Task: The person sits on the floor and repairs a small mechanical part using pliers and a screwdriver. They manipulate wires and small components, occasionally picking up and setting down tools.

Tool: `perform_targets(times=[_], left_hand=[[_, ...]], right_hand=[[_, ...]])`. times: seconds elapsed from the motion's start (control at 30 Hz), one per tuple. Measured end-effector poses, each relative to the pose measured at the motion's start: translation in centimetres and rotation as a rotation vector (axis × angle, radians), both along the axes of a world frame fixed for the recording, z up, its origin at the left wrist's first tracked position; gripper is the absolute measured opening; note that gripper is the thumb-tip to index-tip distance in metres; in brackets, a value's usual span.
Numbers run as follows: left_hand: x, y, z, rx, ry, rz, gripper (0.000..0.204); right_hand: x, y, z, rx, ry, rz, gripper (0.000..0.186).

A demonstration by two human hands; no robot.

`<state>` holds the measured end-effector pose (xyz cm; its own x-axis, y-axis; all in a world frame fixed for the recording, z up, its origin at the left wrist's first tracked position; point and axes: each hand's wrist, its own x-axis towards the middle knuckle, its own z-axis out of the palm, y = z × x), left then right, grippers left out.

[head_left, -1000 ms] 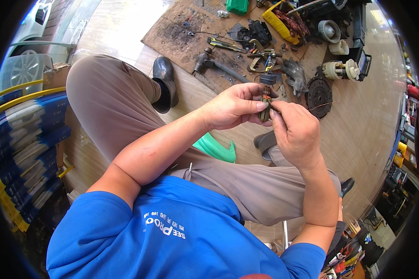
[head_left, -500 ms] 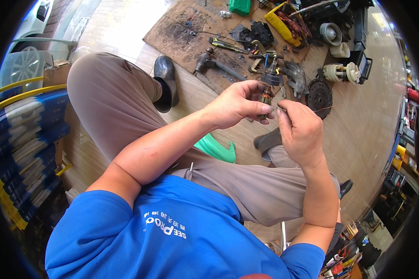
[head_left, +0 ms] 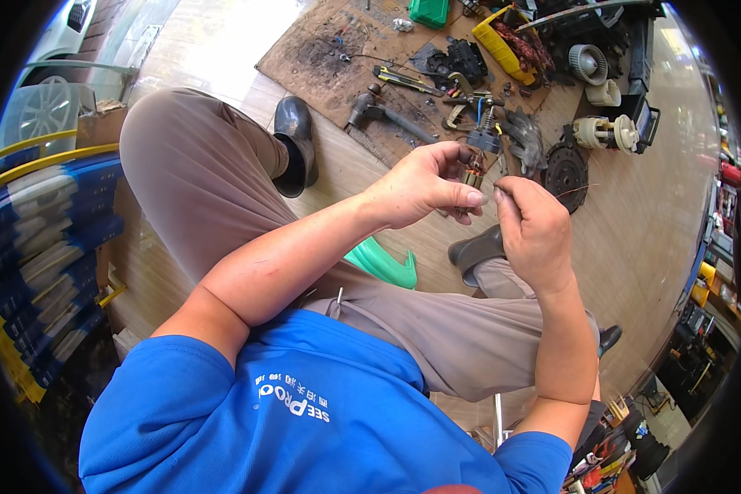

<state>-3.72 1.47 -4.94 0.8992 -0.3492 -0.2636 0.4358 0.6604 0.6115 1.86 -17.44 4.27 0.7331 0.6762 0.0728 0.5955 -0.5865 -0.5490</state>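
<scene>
My left hand [head_left: 424, 188] is closed around a small motor armature [head_left: 473, 176], gripping it between thumb and fingers. Copper-coloured windings show on its dark metal core; the fingers cover part of it. Just to the right, my right hand [head_left: 537, 230] pinches a thin copper wire [head_left: 580, 190] between thumb and curled fingers. The wire's loose tail sticks out to the right of that hand. Both hands are raised over the floor in front of my knees, with a small gap between their fingertips. Whether the wire joins the armature is too fine to make out.
A stained cardboard sheet [head_left: 305, 62] beyond my hands bears a hammer [head_left: 399, 122], a utility knife [head_left: 407, 80] and dark gloves [head_left: 524, 140]. A black round disc [head_left: 565, 169] and a cream pump-like part [head_left: 605, 132] lie to the right. Near my legs is a green plastic piece [head_left: 384, 262].
The wire's loose tail has changed shape and reaches less far to the right and upward. The armature sits slightly differently in my left hand; both hands have otherwise barely moved.
</scene>
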Motion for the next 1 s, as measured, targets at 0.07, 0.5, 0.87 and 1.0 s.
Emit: perform_targets(times=[0.07, 0.5, 0.87, 1.0], left_hand=[[0.1, 0.1, 0.0, 0.042, -0.019, -0.020, 0.044], [0.0, -0.3, 0.6, 0.089, 0.064, 0.068, 0.033], [0.2, 0.2, 0.4, 0.076, 0.162, 0.107, 0.034], [0.4, -0.1, 0.5, 0.003, 0.224, 0.192, 0.033]], right_hand=[[0.1, 0.0, -0.1, 0.014, 0.049, -0.025, 0.011], [0.6, -0.2, -1.0, -0.011, 0.174, -0.081, 0.016], [1.9, -0.9, -2.4, -0.055, 0.131, -0.082, 0.017], [1.9, -0.8, -2.8, -0.032, -0.154, -0.122, 0.025]])
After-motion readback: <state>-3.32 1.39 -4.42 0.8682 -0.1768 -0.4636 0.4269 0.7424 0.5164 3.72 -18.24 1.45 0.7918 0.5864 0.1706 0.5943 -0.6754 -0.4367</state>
